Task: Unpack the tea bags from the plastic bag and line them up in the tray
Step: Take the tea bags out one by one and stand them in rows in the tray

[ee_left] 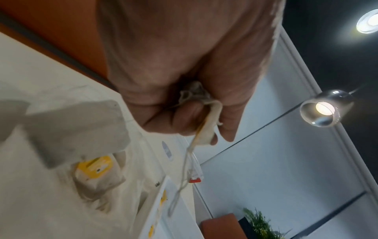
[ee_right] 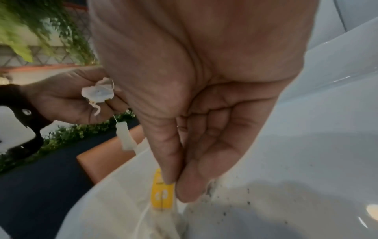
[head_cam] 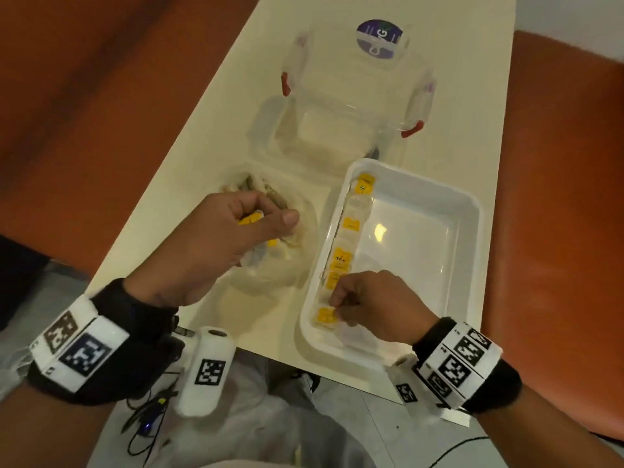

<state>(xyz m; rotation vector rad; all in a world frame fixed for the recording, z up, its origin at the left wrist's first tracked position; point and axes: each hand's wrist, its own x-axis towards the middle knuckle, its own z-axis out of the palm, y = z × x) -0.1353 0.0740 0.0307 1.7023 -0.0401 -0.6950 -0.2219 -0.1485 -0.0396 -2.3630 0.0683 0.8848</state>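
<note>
My left hand (head_cam: 233, 238) hovers over the plastic bag (head_cam: 270, 231), fingers curled around a tea bag (ee_left: 206, 119) whose string dangles below. More tea bags lie in the plastic bag beneath it. My right hand (head_cam: 374, 305) is down inside the white tray (head_cam: 469, 251) at its near left corner, thumb and forefinger pinching the yellow tag (ee_right: 162, 194) of the nearest tea bag in the row (head_cam: 347, 244). That row runs along the tray's left wall, away from me. A clear lidded container (head_cam: 337, 106) stands beyond on the table (head_cam: 216, 106).
</note>
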